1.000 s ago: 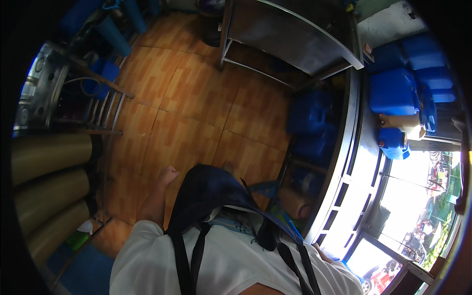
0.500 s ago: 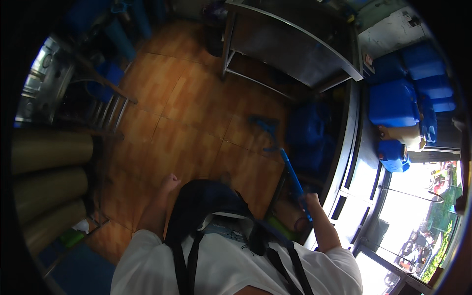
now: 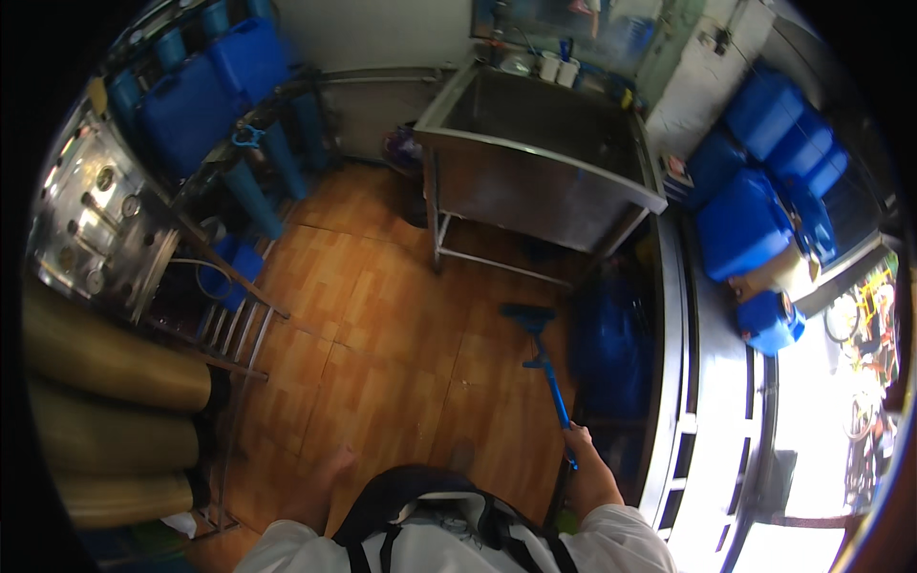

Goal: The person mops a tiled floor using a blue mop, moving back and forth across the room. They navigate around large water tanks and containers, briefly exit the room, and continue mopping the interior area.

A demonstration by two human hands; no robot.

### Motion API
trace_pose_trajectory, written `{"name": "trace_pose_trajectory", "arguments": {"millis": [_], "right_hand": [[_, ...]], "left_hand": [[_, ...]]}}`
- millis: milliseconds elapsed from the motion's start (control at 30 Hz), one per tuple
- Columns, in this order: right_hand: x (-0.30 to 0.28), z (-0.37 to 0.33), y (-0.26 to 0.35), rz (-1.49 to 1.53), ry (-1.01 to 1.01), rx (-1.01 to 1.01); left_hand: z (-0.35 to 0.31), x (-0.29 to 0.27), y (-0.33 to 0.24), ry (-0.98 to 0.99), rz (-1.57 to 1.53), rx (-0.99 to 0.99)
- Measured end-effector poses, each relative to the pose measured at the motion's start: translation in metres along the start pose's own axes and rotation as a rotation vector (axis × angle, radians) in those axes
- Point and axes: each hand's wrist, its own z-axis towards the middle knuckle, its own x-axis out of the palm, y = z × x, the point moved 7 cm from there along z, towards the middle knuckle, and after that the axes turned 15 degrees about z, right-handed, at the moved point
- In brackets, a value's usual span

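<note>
toward the lower right of the frame, the right hand [image 3: 581,456] has its fingers wrapped around the top of a blue mop [image 3: 546,368], whose handle slants up and left to a flat blue head resting on the orange-brown tiled floor [image 3: 382,325], just below the steel sink stand [image 3: 535,181]. the left hand [image 3: 320,482] hangs low at the bottom centre-left beside the dark apron, touching nothing; its fingers look loosely apart, though blur makes that uncertain.

risks, as i judge them: the mop head lies close to the stand's legs and lower rail, so a hard forward push could jam it under the rail or knock the frame. one hand alone near the very end of the handle gives poor leverage, so the head may skid or twist sideways. the dark blue containers [image 3: 611,344] stand just right of the handle, and a wide sweep could strike them. a slanted rack [image 3: 234,320] at centre left crowds the other side.
</note>
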Motion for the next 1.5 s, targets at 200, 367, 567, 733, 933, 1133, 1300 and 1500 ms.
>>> {"name": "trace_pose_trajectory", "arguments": {"millis": [200, 367, 567, 733, 933, 1133, 1300, 1500], "right_hand": [[-0.009, -0.209, -0.178, 0.084, -0.017, 0.250], [0.010, -0.384, -0.292, 0.432, 0.098, 0.519], [-0.004, -0.498, -0.317, 0.120, -0.013, 0.661], [-0.010, -0.518, -0.262, 0.040, 0.096, 0.554], [-0.004, -0.511, -0.197, -0.084, 0.135, 0.391], [0.074, -0.405, -0.085, -0.033, 0.153, -0.078], [0.148, -0.305, 0.023, -0.025, 0.257, -0.137], [0.170, -0.260, 0.057, -0.214, 0.054, -0.212]], "left_hand": [[0.004, -0.021, -0.049, -0.117, 0.055, 0.345], [-0.025, 0.005, -0.032, -0.046, 0.046, 0.375], [-0.058, 0.047, 0.060, 0.063, 0.119, 0.306], [-0.064, 0.060, 0.153, 0.226, 0.207, 0.159], [-0.071, 0.044, 0.195, -0.067, 0.240, 0.239], [-0.107, 0.037, 0.167, 0.015, 0.160, 0.179], [-0.144, 0.021, 0.163, -0.020, -0.022, 0.002], [-0.172, 0.018, 0.191, -0.163, 0.089, 0.072]]}}
